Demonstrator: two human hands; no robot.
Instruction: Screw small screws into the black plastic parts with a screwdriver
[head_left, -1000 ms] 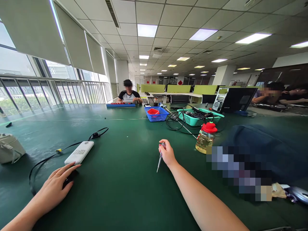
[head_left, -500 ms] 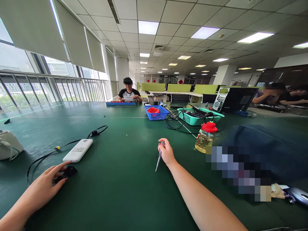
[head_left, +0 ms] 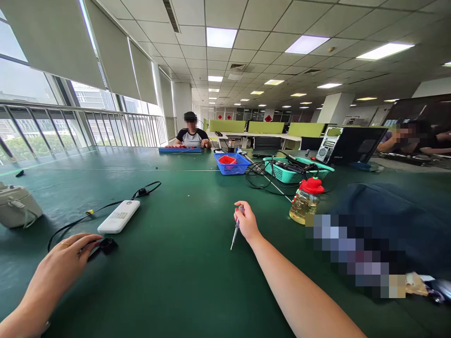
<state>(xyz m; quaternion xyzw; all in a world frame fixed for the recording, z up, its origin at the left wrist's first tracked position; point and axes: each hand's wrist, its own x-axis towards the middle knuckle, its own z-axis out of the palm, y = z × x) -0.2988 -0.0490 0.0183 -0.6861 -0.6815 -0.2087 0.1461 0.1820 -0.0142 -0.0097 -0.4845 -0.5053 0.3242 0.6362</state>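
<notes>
My right hand (head_left: 247, 221) is closed round the handle of a slim screwdriver (head_left: 234, 236), its metal tip slanting down toward the green tabletop (head_left: 176, 277). At the left, my left hand (head_left: 68, 258) pinches a small black object (head_left: 107, 245) between thumb and fingers, low over the table. Part of that object is hidden behind the fingers, and its kind cannot be made out. Just beyond it lies a white power bank (head_left: 119, 217). A black cable (head_left: 105, 206) with a yellow tie runs behind the power bank.
On the right stand a red-lidded bottle (head_left: 306, 204) and a dark blue cloth item (head_left: 391, 216). Farther back are a blue basket (head_left: 232, 168), a green basket (head_left: 287, 176) with cables and a computer case (head_left: 352, 144). A light bag (head_left: 17, 206) sits left. A person (head_left: 192, 134) sits opposite.
My left thumb and fingers have come together on the black object, where they were spread over it before. The right hand keeps its hold on the screwdriver. The view has shifted slightly.
</notes>
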